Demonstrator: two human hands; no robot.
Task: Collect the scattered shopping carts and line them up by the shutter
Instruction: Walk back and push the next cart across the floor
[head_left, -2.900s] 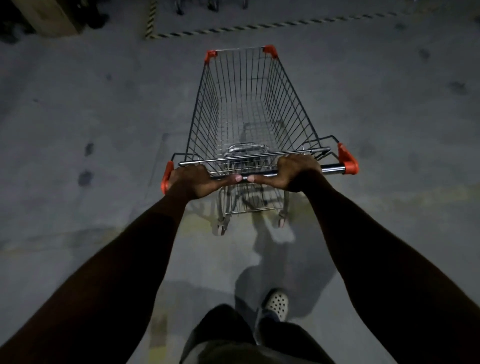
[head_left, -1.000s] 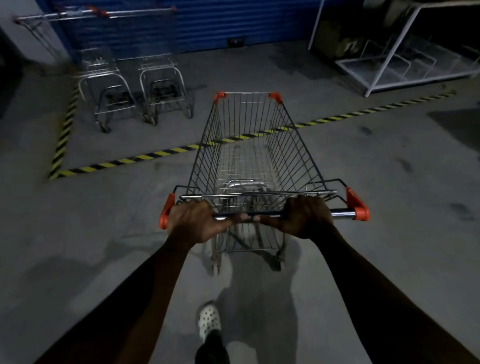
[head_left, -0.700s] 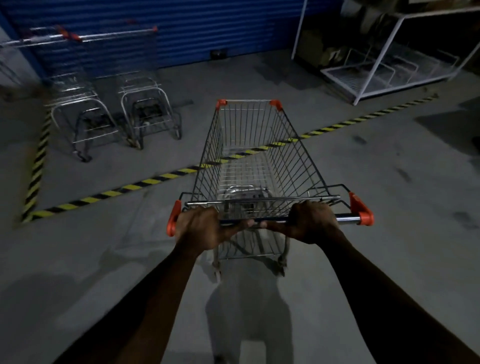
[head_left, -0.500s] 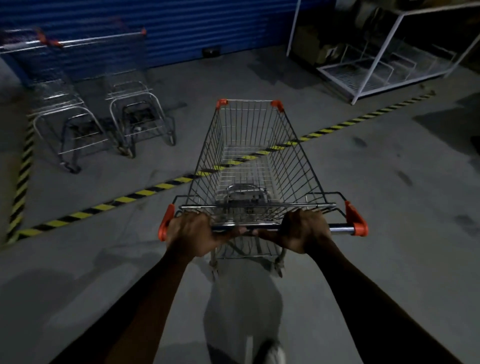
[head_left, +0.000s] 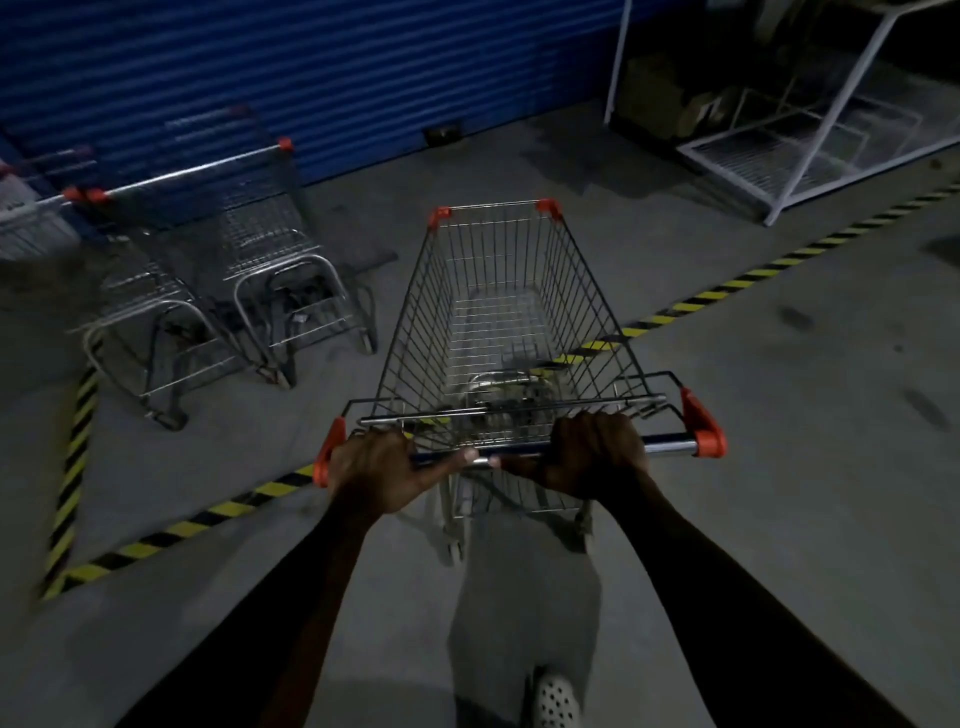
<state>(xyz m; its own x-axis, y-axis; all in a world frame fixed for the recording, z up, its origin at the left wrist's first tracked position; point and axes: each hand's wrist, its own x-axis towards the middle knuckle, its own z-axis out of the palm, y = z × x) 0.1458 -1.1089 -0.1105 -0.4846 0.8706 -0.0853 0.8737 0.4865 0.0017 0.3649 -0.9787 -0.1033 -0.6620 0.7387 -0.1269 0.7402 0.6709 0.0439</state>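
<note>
An empty wire shopping cart with orange corner caps stands in front of me, its front past the striped floor line. My left hand grips the left part of its handle bar. My right hand grips the bar right of centre. Ahead stretches the blue shutter. Two parked carts stand side by side to the left, in front of the shutter, facing me with their undersides showing. A third cart is partly visible at the far left edge.
Yellow-black floor tape runs diagonally across the concrete and turns along the left side. A white metal rack stands at the back right beside cardboard boxes. My white perforated shoe shows at the bottom.
I have pushed the cart forward: its front has crossed the striped line and the shutter and parked carts are closer. Both hands hold the handle as before.
</note>
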